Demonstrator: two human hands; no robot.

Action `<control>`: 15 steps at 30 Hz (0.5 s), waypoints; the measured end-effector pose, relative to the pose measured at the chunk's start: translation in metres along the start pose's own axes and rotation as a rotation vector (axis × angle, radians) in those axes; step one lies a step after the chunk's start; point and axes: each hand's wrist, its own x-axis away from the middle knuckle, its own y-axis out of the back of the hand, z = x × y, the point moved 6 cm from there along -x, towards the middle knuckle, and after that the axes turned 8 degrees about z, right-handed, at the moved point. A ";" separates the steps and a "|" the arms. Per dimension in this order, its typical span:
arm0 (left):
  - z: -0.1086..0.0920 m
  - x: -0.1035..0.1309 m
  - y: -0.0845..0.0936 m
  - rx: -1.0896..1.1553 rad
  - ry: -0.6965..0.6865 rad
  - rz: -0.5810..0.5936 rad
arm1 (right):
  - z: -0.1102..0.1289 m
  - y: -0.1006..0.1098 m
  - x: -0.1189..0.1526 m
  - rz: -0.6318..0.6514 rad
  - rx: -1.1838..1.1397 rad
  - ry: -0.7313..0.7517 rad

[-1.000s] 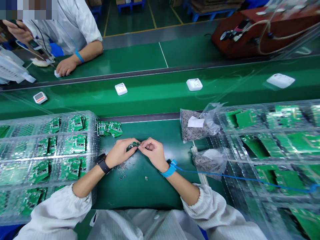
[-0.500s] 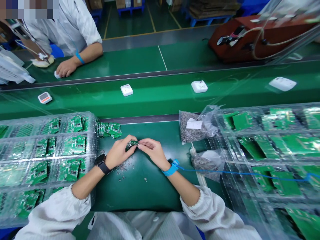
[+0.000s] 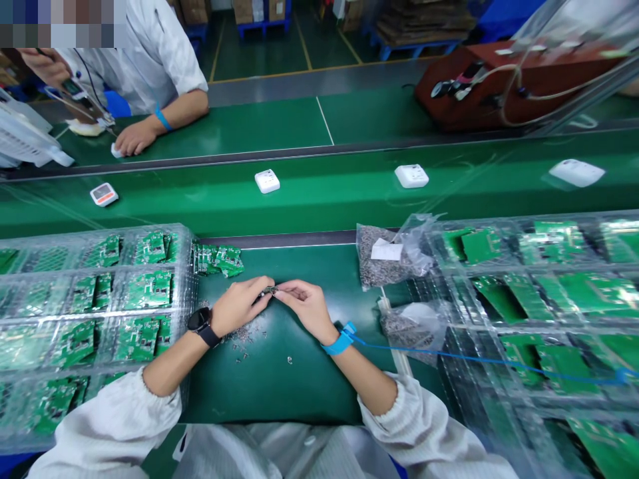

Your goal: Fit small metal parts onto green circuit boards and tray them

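Note:
My left hand (image 3: 240,306), with a black watch on its wrist, pinches a small green circuit board (image 3: 267,291) between thumb and fingers. The board is turned nearly edge-on and largely covered by the fingers. My right hand (image 3: 305,305), wearing a blue wrist strap (image 3: 340,338), has its thumb and fingertips pinched together at the board's right end. What sits in that pinch is too small to make out. Under and beside my left hand, small metal parts (image 3: 243,334) are scattered on the green work surface (image 3: 279,392). One lone metal part (image 3: 289,360) lies farther right.
Clear trays of circuit boards stand left (image 3: 180,234) and right (image 3: 452,293). A loose board pile (image 3: 218,259) lies by the left tray. Two bags of small parts (image 3: 375,269) are at right. White devices (image 3: 267,181) sit on the belt; across it a co-worker's hand (image 3: 134,138) rests.
The circuit board has tipped from showing its face to nearly edge-on in my fingers. White devices on the belt have shifted right. The co-worker's tool has moved toward their resting hand.

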 end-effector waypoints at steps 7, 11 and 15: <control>0.002 0.000 0.001 0.040 0.069 -0.003 | 0.004 -0.001 0.001 0.009 0.024 0.011; 0.000 0.000 0.003 0.059 0.088 -0.013 | 0.005 -0.002 0.001 0.008 0.021 0.014; 0.002 0.001 0.022 -0.015 0.113 -0.179 | 0.003 0.008 -0.002 -0.062 -0.065 -0.011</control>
